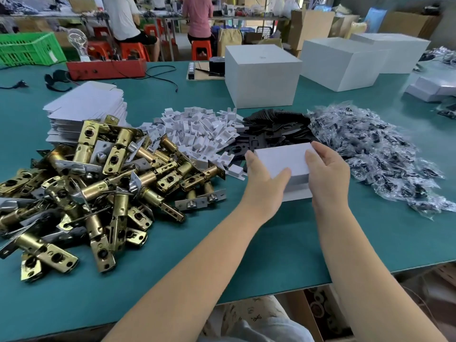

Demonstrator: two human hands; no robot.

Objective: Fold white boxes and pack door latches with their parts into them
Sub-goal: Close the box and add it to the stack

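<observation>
A small white box point(283, 160) is held above the green table point(283, 243) between both hands. My left hand point(265, 180) grips its left end, thumb on top. My right hand point(327, 169) grips its right end, fingers curled over the far edge. A heap of brass door latches point(98, 183) lies to the left. Behind it stands a stack of flat white box blanks point(84, 107). Small white card inserts point(197, 129), black metal plates point(276, 127) and clear bags of small parts point(377, 149) lie in piles across the middle.
Large white cartons point(261, 75) point(340, 62) stand at the back of the table, with folded white boxes point(429, 88) at far right. A red device point(106, 69) with cables and a green crate point(27, 48) sit back left. Two people sit on stools beyond.
</observation>
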